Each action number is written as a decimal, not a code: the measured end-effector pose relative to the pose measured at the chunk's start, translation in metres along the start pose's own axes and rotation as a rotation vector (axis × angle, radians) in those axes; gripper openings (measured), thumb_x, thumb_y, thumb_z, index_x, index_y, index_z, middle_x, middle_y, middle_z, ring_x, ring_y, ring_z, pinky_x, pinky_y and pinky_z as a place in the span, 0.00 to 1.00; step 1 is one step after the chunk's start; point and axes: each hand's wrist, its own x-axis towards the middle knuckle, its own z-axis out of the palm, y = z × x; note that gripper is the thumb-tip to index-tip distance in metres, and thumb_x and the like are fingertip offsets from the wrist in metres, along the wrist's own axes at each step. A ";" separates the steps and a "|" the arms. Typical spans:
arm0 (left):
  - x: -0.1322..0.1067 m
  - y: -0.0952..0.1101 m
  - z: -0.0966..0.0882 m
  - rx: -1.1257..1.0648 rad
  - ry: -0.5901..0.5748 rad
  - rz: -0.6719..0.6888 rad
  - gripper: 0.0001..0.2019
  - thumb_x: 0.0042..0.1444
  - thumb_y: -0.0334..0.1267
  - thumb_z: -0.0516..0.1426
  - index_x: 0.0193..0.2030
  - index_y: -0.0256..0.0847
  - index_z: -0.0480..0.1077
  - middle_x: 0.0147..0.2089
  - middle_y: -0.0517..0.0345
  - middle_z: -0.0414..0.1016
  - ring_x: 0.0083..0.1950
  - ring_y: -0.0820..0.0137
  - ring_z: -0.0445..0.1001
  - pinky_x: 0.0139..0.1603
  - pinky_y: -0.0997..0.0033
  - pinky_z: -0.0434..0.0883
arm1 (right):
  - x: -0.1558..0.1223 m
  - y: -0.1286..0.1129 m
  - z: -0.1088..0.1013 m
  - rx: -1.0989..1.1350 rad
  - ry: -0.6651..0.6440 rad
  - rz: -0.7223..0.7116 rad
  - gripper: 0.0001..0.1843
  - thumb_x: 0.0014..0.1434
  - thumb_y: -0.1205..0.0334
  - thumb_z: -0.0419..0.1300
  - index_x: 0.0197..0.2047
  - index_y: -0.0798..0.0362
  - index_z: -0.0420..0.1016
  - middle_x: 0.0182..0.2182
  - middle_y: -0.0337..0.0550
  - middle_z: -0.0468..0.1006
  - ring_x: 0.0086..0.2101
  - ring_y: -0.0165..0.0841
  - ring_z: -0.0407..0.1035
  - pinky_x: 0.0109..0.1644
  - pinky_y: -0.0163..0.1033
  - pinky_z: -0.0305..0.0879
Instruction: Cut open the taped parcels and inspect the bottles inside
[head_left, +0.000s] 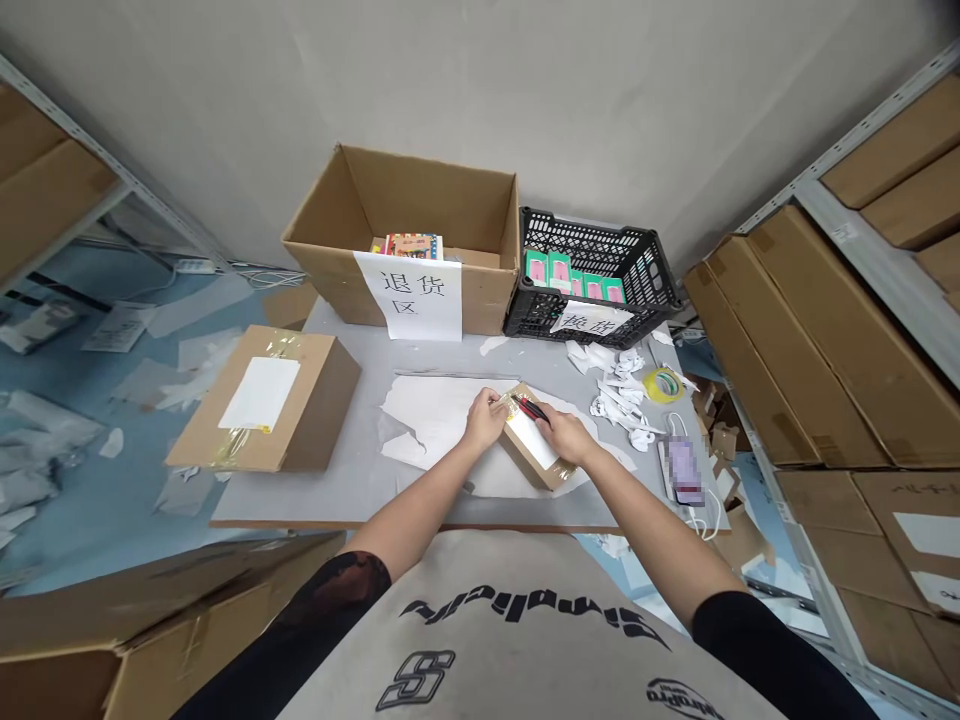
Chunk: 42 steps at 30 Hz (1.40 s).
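Note:
A small cardboard box (534, 452) with a white label and clear tape lies at a slant on the table, on a torn sheet of white paper (427, 405). My right hand (567, 432) is closed around a red and black cutter (531, 407), its tip at the taped far end of the box. At that same end, my left hand (486, 415) pinches a loose piece of clear tape (510, 400), its fingers closed near the box's left corner. The blade itself is too small to make out.
A larger taped box (315, 410) sits left on the table (360, 490). Behind stand an open carton (322, 275) with books and a black crate (645, 265) holding green-pink packs. Crumpled paper (626, 400), a tape roll (663, 385) and a phone (682, 468) lie right.

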 end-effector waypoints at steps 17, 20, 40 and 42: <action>0.015 -0.008 0.003 0.022 -0.017 -0.061 0.05 0.60 0.36 0.55 0.33 0.42 0.64 0.35 0.59 0.71 0.37 0.69 0.71 0.45 0.68 0.68 | 0.013 -0.019 -0.027 -0.195 -0.217 0.020 0.26 0.68 0.54 0.44 0.67 0.46 0.58 0.50 0.49 0.78 0.47 0.43 0.73 0.49 0.40 0.61; 0.014 -0.006 0.007 0.047 0.004 -0.079 0.04 0.61 0.35 0.54 0.33 0.42 0.63 0.35 0.58 0.71 0.39 0.68 0.71 0.47 0.67 0.67 | 0.016 -0.019 -0.036 -0.285 -0.289 0.031 0.25 0.68 0.53 0.44 0.66 0.44 0.60 0.48 0.49 0.79 0.46 0.43 0.73 0.48 0.40 0.61; 0.009 -0.002 0.014 0.225 0.037 -0.055 0.04 0.63 0.36 0.50 0.38 0.43 0.64 0.42 0.53 0.72 0.47 0.63 0.73 0.51 0.59 0.69 | -0.021 -0.028 -0.075 -0.526 -0.489 0.030 0.23 0.66 0.54 0.46 0.58 0.52 0.69 0.47 0.60 0.77 0.45 0.48 0.73 0.45 0.45 0.64; 0.002 -0.001 0.016 0.332 0.049 0.135 0.06 0.63 0.32 0.48 0.41 0.42 0.65 0.49 0.48 0.72 0.55 0.60 0.70 0.59 0.52 0.65 | -0.025 -0.027 -0.075 -0.526 -0.479 0.031 0.23 0.67 0.55 0.45 0.59 0.52 0.69 0.47 0.60 0.77 0.45 0.48 0.74 0.45 0.45 0.64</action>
